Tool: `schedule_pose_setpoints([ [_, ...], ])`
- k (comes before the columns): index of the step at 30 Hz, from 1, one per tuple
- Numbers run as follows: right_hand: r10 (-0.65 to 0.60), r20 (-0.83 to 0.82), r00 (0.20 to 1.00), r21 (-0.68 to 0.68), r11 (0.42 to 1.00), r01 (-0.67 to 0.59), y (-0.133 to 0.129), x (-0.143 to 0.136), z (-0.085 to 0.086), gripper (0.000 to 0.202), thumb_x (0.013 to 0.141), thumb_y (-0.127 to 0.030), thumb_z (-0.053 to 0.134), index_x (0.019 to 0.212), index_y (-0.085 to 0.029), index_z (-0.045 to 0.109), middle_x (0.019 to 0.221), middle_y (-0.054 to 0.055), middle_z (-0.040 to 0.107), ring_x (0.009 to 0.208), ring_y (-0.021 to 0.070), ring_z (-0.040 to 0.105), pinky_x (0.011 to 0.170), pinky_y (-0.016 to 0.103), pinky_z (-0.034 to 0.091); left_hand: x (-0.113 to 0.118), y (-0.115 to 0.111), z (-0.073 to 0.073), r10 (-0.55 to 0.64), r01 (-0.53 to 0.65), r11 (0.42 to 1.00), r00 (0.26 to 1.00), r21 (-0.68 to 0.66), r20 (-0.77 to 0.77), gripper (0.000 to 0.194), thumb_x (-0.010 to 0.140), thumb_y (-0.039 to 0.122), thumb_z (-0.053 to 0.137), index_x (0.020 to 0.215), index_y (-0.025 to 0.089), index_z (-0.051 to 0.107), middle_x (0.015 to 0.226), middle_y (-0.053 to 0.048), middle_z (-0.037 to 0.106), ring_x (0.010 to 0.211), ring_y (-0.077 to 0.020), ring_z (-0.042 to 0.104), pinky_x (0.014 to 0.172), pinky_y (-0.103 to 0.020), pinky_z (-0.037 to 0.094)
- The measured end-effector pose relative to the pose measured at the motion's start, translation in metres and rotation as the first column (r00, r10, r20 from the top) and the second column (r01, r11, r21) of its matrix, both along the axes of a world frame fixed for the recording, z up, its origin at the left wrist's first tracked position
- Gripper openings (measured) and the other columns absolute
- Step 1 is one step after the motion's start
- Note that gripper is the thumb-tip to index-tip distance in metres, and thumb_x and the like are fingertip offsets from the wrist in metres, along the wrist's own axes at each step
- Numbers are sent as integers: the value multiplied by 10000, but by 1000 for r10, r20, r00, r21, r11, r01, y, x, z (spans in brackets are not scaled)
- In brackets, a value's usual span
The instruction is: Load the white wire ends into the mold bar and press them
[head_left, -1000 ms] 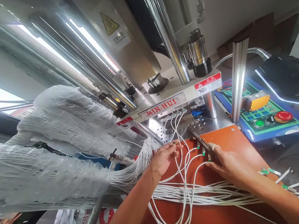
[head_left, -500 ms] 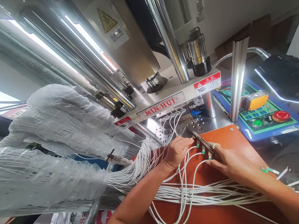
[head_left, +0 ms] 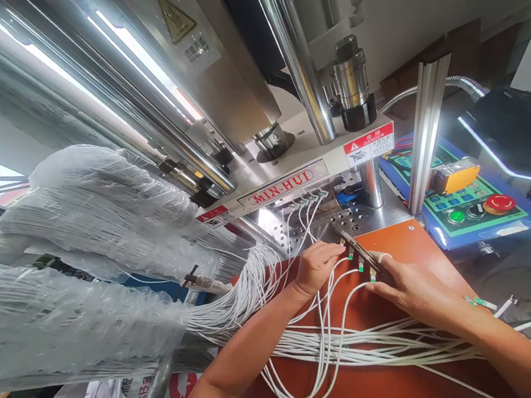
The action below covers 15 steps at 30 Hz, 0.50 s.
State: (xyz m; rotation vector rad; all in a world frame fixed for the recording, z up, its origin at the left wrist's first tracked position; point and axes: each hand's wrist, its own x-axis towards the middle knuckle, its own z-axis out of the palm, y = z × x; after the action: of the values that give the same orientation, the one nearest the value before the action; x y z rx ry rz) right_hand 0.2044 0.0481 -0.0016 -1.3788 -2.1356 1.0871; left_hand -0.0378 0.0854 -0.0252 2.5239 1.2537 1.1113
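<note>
My right hand (head_left: 400, 282) grips the near end of a dark metal bar-shaped fixture (head_left: 360, 250), thumb below and fingers over its top. Along the fixture's lower edge sit several small green-and-silver connectors (head_left: 361, 266), each on a white cable (head_left: 345, 317) that loops down over the orange tabletop. My left hand (head_left: 318, 267) is closed at the fixture's far end, fingertips pinched by the last connector; what lies between them is hidden. Behind the hands, several similar cable ends (head_left: 312, 199) sit in the press under the MIN-HUI plate (head_left: 282, 188).
Bundles of white cable in clear plastic (head_left: 78, 317) hang on the left. More cables (head_left: 362, 350) run across the orange tabletop (head_left: 377, 385). A blue control panel (head_left: 474, 203) with a red emergency button (head_left: 500, 203) stands at right. Steel columns (head_left: 292, 50) rise above the press.
The view has shifted slightly. Both hands and the fixture stay in nearly the same place; the left fingertips barely move.
</note>
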Motion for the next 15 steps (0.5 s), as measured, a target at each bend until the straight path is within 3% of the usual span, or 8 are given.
schedule_pose_setpoints([
  [10, 41, -15, 999, -15, 999, -42, 2, 3, -1, 436, 859, -588, 462, 1151, -275, 546, 890, 37, 708, 749, 233, 654, 661, 313, 458, 1, 1, -4, 1, -1, 1000, 998, 6, 63, 187, 853, 98, 607, 935, 211, 732, 888, -33, 757, 809, -149, 683, 750, -312, 575],
  [15, 43, 53, 998, 20, 999, -44, 1, -1, -2, 421, 866, -578, 459, 1134, -262, 535, 865, 46, 702, 740, 234, 659, 646, 309, 448, 0, 4, -8, 6, -6, 999, 1000, 33, 10, 226, 867, 76, 561, 951, 204, 728, 896, -36, 753, 811, -152, 678, 751, -318, 572],
])
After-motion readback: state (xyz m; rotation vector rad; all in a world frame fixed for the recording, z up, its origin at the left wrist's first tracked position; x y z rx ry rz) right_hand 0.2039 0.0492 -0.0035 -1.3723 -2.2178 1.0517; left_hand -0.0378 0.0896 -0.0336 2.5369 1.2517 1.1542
